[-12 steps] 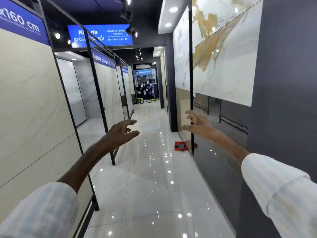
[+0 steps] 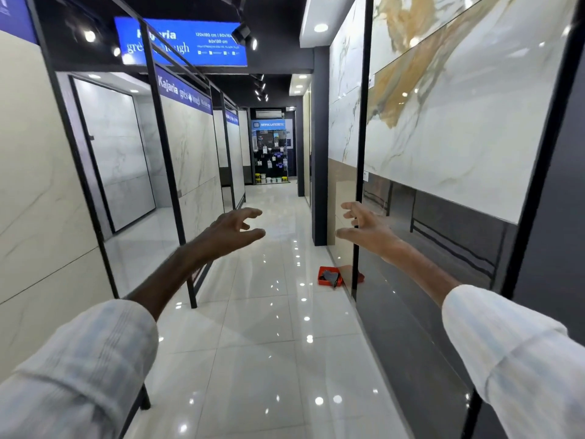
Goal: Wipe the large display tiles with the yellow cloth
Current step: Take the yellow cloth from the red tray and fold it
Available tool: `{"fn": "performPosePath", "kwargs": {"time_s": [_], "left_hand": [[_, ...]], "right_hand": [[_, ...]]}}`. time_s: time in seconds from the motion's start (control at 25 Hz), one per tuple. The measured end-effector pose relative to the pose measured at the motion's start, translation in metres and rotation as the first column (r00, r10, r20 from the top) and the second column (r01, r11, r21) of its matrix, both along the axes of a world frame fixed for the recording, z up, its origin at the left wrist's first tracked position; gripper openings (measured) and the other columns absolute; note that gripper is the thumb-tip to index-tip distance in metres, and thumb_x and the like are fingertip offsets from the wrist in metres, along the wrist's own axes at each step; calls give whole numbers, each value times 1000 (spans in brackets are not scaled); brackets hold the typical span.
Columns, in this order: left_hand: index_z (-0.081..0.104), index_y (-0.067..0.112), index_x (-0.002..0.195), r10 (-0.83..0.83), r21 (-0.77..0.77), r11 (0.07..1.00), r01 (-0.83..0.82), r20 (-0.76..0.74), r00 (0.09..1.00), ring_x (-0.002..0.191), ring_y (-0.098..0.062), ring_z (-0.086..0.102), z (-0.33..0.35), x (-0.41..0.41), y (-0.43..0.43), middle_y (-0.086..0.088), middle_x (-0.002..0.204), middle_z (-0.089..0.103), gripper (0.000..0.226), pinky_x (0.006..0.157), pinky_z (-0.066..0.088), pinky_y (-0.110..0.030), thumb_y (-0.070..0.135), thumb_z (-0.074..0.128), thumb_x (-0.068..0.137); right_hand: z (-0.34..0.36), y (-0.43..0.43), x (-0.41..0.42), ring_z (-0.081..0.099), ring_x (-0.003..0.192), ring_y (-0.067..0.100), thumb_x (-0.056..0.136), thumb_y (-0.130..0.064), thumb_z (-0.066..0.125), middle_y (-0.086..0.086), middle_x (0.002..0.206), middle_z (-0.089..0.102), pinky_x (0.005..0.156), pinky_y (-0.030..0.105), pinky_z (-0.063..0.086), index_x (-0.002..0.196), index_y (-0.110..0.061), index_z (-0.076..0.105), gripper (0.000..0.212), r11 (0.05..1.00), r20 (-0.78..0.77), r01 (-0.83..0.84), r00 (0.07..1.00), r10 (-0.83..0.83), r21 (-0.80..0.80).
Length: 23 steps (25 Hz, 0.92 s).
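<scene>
Head view shows the left hand (image 2: 232,228) and right hand (image 2: 364,228) stretched forward, fingers loosely spread, holding nothing. Tiles (image 2: 459,122) stand on both sides; no yellow cloth is visible, so wiping seems not started.

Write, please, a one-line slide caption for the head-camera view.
Empty left hand and right hand reach forward along a showroom aisle lined with large display tiles; orange tray on floor.

Red tray (image 2: 326,282) partly behind black post (image 2: 364,122), its grey contents unclear, far shelf goods (image 2: 272,160) too small
</scene>
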State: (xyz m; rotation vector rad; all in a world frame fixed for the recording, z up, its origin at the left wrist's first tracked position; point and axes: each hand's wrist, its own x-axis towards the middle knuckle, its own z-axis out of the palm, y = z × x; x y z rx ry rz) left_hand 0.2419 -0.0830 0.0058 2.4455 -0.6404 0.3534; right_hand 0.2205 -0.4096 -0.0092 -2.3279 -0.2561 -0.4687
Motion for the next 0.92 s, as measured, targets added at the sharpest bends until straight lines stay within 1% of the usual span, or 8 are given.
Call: {"fn": "performPosePath", "kwargs": {"time_s": [0.16,0.28,0.44,0.56,0.64,0.72,0.84,0.92], "left_hand": [[48,14,154,8,-10,1000,-8,30,1000,133,-25,59,14,89,-25,-8,158,50,58,105,51,-44,31,68,102],[50,15,153,11,2,1000,-11,12,1000,132,-24,60,10,158,-37,-6,157,51,58,108,52,-48,34,69,101],[51,19,152,-16,15,1000,16,5,1000,130,-22,60,-4,263,-48,-3,153,54,74,103,55,-50,53,69,88],[52,16,152,-41,-11,999,42,24,999,129,-22,60,-8,365,-50,-6,151,55,60,93,55,-38,36,72,99],[53,17,151,-47,-11,999,47,16,999,127,-21,61,-2,426,-51,-6,151,56,56,85,53,-33,31,71,99],[53,17,151,-69,-7,998,69,17,997,127,-22,61,7,494,-56,-7,152,57,57,93,53,-35,29,72,99],[53,16,151,-76,-43,996,77,10,997,128,-24,61,16,580,-77,-6,152,56,54,100,52,-40,30,70,101],[53,15,150,-105,-19,994,105,25,994,128,-24,62,11,631,-93,-7,151,57,55,102,53,-42,29,71,100]], "right_hand": [[17,-25,92,48,136,29,93,-29,74,8,145,53,113,62,38,154,-19,37,72,1000,17,-10,1000,10,9],[7,-40,162,49,134,27,91,-33,75,6,144,54,112,62,38,153,-21,38,73,1000,3,-4,1000,4,17],[-19,-50,266,49,130,22,91,-31,75,5,143,53,113,58,41,152,-24,39,71,998,-45,-10,999,13,57],[-28,-51,351,54,125,24,93,-25,74,7,135,53,108,51,48,148,-22,43,63,996,-92,22,996,-14,84],[-23,-55,397,54,126,26,93,-23,74,8,137,53,107,48,50,149,-20,42,65,996,-126,54,991,-44,75],[-13,-62,449,53,127,24,94,-23,73,9,142,53,107,46,48,153,-19,39,68,993,-110,85,991,-76,76],[-2,-81,523,50,124,20,94,-22,72,7,142,53,99,36,43,153,-19,40,66,988,-93,126,989,-118,86],[-5,-93,572,51,123,19,93,-24,72,6,142,54,105,41,43,153,-20,41,67,984,-72,157,986,-151,79]]}}
